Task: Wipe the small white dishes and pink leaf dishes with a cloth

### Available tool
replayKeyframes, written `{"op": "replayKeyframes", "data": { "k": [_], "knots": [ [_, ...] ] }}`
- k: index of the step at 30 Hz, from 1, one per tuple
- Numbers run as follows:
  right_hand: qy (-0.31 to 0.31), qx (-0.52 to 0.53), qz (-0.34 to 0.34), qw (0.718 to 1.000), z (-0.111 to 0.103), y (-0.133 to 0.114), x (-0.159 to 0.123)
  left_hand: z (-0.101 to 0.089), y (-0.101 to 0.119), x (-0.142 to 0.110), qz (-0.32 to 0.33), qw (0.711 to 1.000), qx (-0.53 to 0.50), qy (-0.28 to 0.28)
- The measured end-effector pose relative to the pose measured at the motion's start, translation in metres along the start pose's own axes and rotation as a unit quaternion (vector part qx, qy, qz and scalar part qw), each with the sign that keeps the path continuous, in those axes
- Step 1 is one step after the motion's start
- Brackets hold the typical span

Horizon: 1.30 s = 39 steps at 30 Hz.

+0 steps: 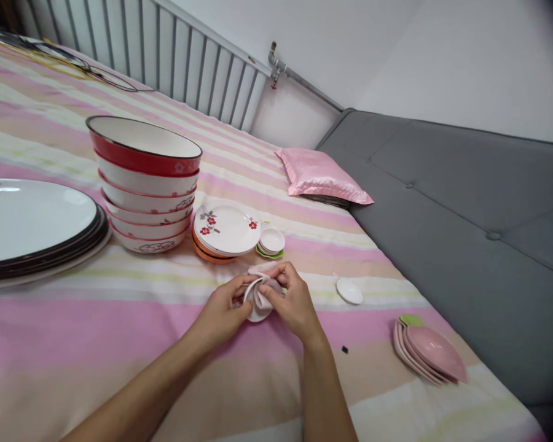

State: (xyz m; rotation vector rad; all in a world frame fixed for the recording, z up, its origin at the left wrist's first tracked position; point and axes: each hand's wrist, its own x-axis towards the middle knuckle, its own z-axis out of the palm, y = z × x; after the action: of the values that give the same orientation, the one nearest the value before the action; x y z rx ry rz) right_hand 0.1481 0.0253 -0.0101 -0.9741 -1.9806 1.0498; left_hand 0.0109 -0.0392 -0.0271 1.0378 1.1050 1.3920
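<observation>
My left hand (227,311) grips a small white dish (257,315) by its edge, fingers closed round the rim. With my right hand (296,301) I pinch a pale pink cloth (266,296), which presses against the inside of that dish. Just beyond my hands stand a stack of white plates with red flowers (230,230) and a little stack of small white dishes (271,240) on a green leaf-shaped dish (279,253). A single small white dish (349,291) lies on the bedspread to the right.
Left stand tall red-and-white bowls (150,184) and large dark-rimmed plates (41,215). Pink dishes (435,353) lie right, near a small black piece (345,349). A pink cushion (325,175) rests by the grey headboard (447,202). Cables (64,58) and a radiator (166,58) are behind.
</observation>
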Motion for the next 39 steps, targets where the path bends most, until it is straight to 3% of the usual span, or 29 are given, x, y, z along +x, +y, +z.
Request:
{"op": "replayKeyframes", "data": {
  "k": [7, 12, 18, 24, 28, 34, 39],
  "knots": [
    [-0.004, -0.035, -0.034, 0.999, -0.002, -0.008, -0.001, 0.001, 0.003, -0.002, -0.004, 1.0, 0.029, -0.006],
    [0.015, -0.032, -0.031, 0.999, -0.004, -0.008, 0.0, 0.003, 0.009, -0.004, -0.007, 1.0, -0.004, 0.023],
    [0.035, -0.032, -0.009, 0.999, -0.004, -0.007, 0.001, 0.005, 0.009, -0.004, 0.022, 0.998, -0.018, 0.053],
    [0.018, -0.043, 0.014, 0.999, -0.004, -0.004, 0.0, 0.004, 0.009, -0.002, 0.044, 0.994, -0.035, 0.089],
    [0.004, -0.033, 0.028, 0.999, -0.005, -0.002, -0.001, 0.006, 0.009, -0.004, 0.058, 0.994, -0.046, 0.083],
    [0.088, -0.13, -0.038, 0.987, -0.003, -0.009, -0.002, 0.006, 0.01, -0.008, 0.066, 0.996, -0.025, 0.051],
    [0.128, -0.188, -0.073, 0.971, -0.003, -0.011, -0.002, 0.001, 0.011, -0.009, 0.068, 0.99, 0.085, 0.086]
  ]
}}
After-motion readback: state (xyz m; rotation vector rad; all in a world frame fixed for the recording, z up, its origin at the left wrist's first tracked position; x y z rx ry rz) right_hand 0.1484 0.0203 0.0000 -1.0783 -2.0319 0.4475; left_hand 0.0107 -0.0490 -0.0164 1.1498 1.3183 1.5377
